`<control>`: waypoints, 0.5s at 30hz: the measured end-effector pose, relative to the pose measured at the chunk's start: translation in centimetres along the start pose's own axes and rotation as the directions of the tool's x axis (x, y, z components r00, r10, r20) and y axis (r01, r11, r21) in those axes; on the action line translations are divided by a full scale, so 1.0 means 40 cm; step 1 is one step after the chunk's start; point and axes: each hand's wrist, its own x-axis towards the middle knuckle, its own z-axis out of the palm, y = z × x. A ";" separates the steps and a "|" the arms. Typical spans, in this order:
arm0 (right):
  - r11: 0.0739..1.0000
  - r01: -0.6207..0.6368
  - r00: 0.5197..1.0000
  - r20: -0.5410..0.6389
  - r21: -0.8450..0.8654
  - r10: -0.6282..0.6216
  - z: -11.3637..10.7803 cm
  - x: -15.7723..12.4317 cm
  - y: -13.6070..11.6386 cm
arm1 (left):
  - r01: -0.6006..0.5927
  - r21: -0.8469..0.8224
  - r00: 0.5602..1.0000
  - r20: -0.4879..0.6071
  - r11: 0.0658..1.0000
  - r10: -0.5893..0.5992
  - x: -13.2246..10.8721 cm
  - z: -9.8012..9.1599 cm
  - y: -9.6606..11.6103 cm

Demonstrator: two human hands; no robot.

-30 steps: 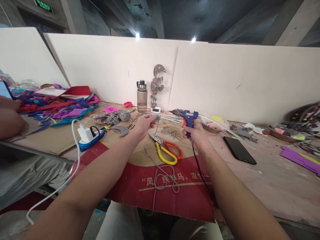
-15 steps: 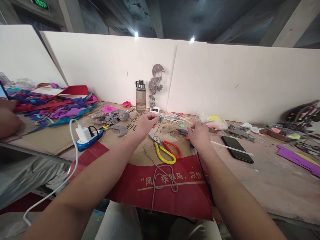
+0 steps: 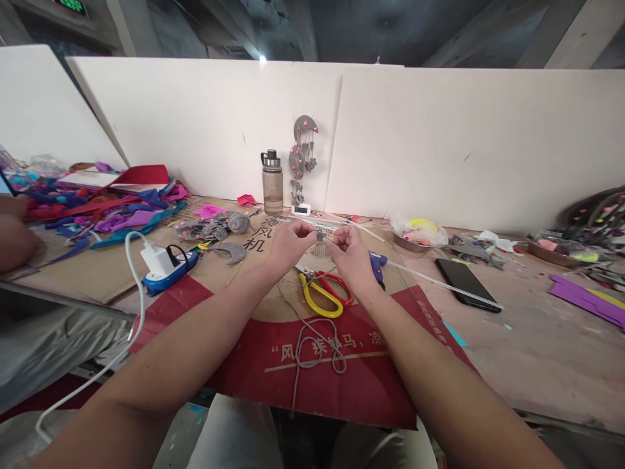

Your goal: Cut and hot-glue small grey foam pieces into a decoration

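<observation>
My left hand (image 3: 288,245) and my right hand (image 3: 348,253) meet above the cardboard sheet (image 3: 273,326), both pinching a small grey felt piece (image 3: 319,236) between their fingertips. A grey cord (image 3: 312,339) trails from the piece down over the cardboard in loops. The blue glue gun (image 3: 377,266) lies on the cardboard just right of my right hand, with a clear glue stick (image 3: 444,284) poking out toward the right. Yellow and red scissors (image 3: 325,296) lie right below my hands.
A water bottle (image 3: 272,183) and a grey hanging ornament (image 3: 300,159) stand at the white back board. Grey felt shapes (image 3: 215,229), a blue power strip with white charger (image 3: 166,267), coloured felt scraps (image 3: 97,208), a black phone (image 3: 461,275) and a metal dish (image 3: 415,236) surround the cardboard. Another person's arm (image 3: 14,234) is at the left.
My right hand laid the glue gun down on the cardboard and came left to join my left hand on the small grey piece.
</observation>
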 end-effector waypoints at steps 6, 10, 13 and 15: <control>0.989 0.039 0.998 -0.044 -0.142 -0.046 -0.022 -0.004 -0.042 | 0.054 -0.048 0.996 0.067 0.997 -0.051 -0.009 0.005 0.006; 0.966 0.093 0.993 -0.045 -0.243 -0.107 -0.026 -0.005 -0.039 | 0.105 -0.079 0.989 0.114 0.991 -0.096 -0.015 0.006 0.022; 0.933 0.148 0.985 -0.031 -0.329 -0.167 -0.029 -0.001 -0.031 | 0.106 -0.086 0.987 0.130 0.991 -0.094 -0.015 0.008 0.019; 0.907 0.178 0.979 -0.023 -0.382 -0.201 -0.030 0.002 -0.029 | 0.099 -0.091 0.986 0.140 0.991 -0.086 -0.013 0.010 0.011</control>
